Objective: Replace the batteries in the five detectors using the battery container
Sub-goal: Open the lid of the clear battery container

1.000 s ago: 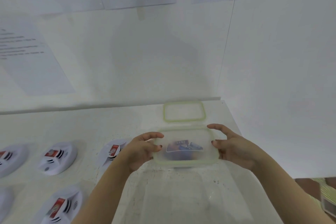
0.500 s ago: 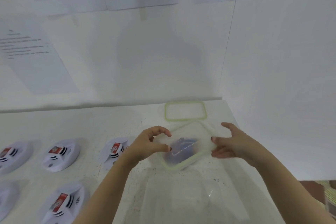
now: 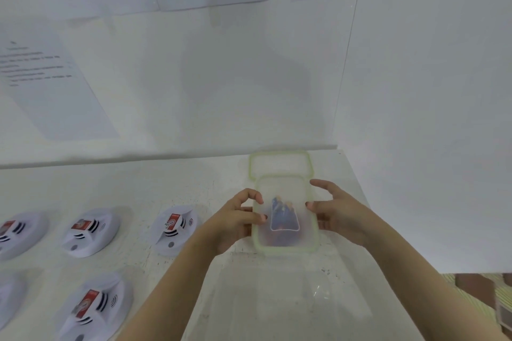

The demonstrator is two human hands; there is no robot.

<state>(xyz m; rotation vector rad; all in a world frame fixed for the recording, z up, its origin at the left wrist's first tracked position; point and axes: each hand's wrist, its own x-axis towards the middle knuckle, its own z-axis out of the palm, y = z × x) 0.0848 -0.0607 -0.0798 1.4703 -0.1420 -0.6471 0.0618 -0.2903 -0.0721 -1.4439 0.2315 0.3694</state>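
Centrally, the battery container lies lengthwise between two grips: the left hand pinches its left rim, thumb on top, and the right hand clasps the right rim with fingers part curled. Five detectors lie left on the worktop, and one green-rimmed plastic piece lies just behind the container.

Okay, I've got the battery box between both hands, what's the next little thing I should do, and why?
Probably pry up its lid. The battery container looks closed, with the batteries blurred under a frosted top. The left hand and right hand already grip its long edges.
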